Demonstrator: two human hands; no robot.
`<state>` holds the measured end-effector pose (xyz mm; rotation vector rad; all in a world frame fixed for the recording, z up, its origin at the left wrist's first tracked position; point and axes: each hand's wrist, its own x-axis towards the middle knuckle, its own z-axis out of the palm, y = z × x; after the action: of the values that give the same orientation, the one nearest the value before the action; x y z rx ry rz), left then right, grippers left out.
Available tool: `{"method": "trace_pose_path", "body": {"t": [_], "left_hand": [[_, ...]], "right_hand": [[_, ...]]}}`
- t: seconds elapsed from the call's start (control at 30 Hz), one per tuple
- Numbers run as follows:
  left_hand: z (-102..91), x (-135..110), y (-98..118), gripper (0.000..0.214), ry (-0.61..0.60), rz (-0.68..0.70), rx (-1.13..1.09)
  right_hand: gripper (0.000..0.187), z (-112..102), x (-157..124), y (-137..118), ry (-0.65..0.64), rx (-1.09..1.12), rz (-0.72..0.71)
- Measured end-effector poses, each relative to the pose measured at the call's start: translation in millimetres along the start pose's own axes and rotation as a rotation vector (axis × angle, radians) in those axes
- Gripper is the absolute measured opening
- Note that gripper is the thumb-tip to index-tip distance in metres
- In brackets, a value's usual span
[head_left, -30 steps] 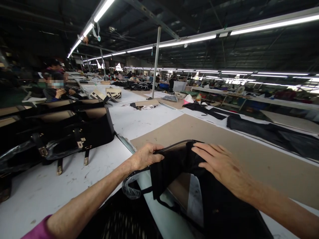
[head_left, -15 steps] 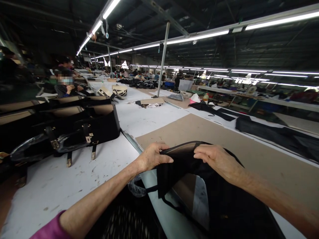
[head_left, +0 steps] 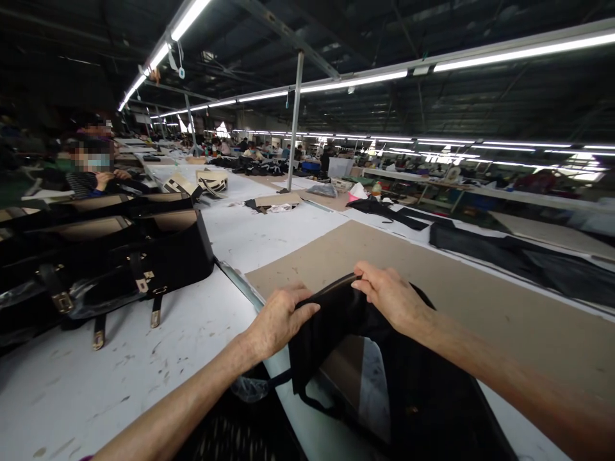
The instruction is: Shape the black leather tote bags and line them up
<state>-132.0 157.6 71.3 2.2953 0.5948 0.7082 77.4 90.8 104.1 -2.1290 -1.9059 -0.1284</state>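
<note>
A black handbag lies tilted over the table's front edge, low in the head view. My left hand pinches its upper edge at the left, thumb on the near side. Further right along the same edge, my right hand grips the rim between thumb and fingers. Beneath the edge, a dark strap curves round a gap through which brown sheet and white tabletop show. Clear plastic film wraps a piece beside the bag at lower left. My fingertips behind the rim are hidden.
Several black handbags with tan linings stand at left, clasp straps hanging. A brown sheet covers part of the white table. Black cut pieces lie at right. A metal post rises beyond. A masked co-worker sits at far left.
My right hand has shifted left along the bag's edge and now pinches it. The tan lining strip between my hands shows less. The whole view has turned slightly to the right.
</note>
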Motion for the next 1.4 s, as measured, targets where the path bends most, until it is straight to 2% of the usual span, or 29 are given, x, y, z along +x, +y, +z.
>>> {"method": "trace_pose_path", "body": {"t": [0.17,0.5,0.73,0.83,0.9,1.03,1.17,1.27,1.33,1.4], "left_hand": [[2.0,-1,3,0.026,-0.002,0.0,-0.004],[3.5,-1,5,0.027,0.005,-0.012,-0.026],[5.1,-2,8,0.029,-0.003,0.008,-0.025],[2.5,-4,13,0.031,-0.023,-0.021,0.045],[-0.1,-2,20,0.031,-0.037,-0.057,0.188],[2.4,19,40,0.019,-0.084,-0.119,0.485],[18.0,53,54,0.021,-0.228,-0.121,0.579],[26.2,70,53,0.016,-0.309,-0.091,0.587],[26.6,73,46,0.016,-0.311,-0.07,0.545],[24.6,73,39,0.017,-0.317,-0.073,0.483]], "right_hand": [[0.026,-1,3,-1,-0.013,-0.039,-0.041],[0.023,-2,4,-3,0.003,0.086,-0.095],[0.022,-4,5,-3,-0.037,0.085,-0.059],[0.021,-5,5,-2,-0.044,0.102,-0.067],[0.022,-5,5,0,-0.038,0.104,-0.085],[0.024,-5,5,3,-0.02,0.081,-0.091],[0.022,-7,2,-1,-0.026,0.061,-0.102],[0.015,-7,-4,2,0.004,0.048,-0.052],[0.011,-6,-9,8,0.046,0.07,-0.019],[0.014,-4,-13,16,0.063,0.092,-0.017]]}}
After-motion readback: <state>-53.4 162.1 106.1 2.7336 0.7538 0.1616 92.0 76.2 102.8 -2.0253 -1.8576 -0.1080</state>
